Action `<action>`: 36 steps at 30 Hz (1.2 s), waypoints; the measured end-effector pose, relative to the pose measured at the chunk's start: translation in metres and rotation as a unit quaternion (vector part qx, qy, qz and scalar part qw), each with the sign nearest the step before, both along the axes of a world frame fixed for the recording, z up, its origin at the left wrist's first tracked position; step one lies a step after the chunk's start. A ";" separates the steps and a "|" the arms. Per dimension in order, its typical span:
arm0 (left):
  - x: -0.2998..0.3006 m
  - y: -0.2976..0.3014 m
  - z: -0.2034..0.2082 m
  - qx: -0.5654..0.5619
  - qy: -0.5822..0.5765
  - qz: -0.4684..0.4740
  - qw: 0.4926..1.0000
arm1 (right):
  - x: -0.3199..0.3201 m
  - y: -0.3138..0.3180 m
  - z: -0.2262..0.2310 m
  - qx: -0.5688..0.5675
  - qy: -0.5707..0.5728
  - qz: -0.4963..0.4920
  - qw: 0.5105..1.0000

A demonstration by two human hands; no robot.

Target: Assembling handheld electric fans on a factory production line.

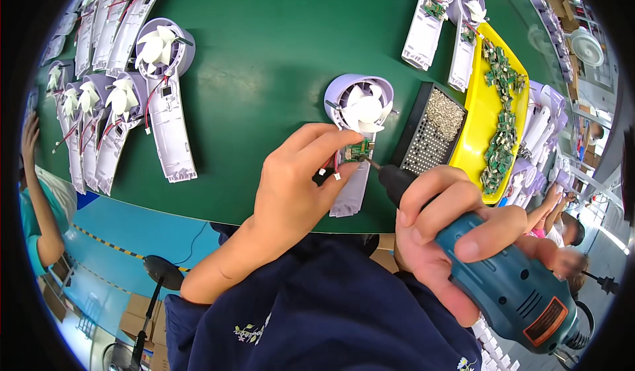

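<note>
A half shell of a handheld fan (pixel 347 201), with a lilac ring and white blades (pixel 365 106), lies on the table in front of me. In its handle sits a small green circuit board (pixel 357 149) with thin red wires and white plugs. My left hand (pixel 297 169) pinches the board, index finger at its top and thumb at its lower edge. My right hand (pixel 456 232) is wrapped round a teal electric screwdriver (pixel 506 278) with a black nose. Its bit reaches the board's lower right corner; whether a screw is under it I cannot make out.
Right of the fan stand a black screw tray (pixel 423 156) full of small screws and a yellow bin (pixel 473 166) of circuit boards. More fan shells (pixel 170 133) lie at left, others (pixel 423 37) at far right. The green table's (pixel 264 53) front edge is close. Other people sit on both sides.
</note>
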State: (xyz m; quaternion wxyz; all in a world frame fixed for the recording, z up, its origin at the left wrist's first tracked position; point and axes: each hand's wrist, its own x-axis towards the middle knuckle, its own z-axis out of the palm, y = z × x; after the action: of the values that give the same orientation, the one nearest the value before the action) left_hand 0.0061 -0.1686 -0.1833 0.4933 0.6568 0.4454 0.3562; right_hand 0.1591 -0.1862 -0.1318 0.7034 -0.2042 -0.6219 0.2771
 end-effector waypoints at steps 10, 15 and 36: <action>-0.002 0.002 -0.002 -0.008 -0.012 -0.025 1.000 | 0.014 0.003 0.007 -0.035 -0.019 0.065 0.997; -0.003 0.006 0.004 -0.018 0.005 -0.044 0.999 | 0.022 0.004 0.010 -0.060 -0.042 0.102 0.992; -0.009 0.015 0.006 -0.096 -0.011 -0.088 0.991 | 0.019 0.002 0.004 -0.048 -0.012 0.079 0.996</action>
State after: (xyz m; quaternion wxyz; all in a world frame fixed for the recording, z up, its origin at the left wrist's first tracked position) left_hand -0.0032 -0.1537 -0.1771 0.5888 0.6387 0.4124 0.2743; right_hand 0.1777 -0.1840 -0.1282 0.6611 -0.1916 -0.6306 0.3585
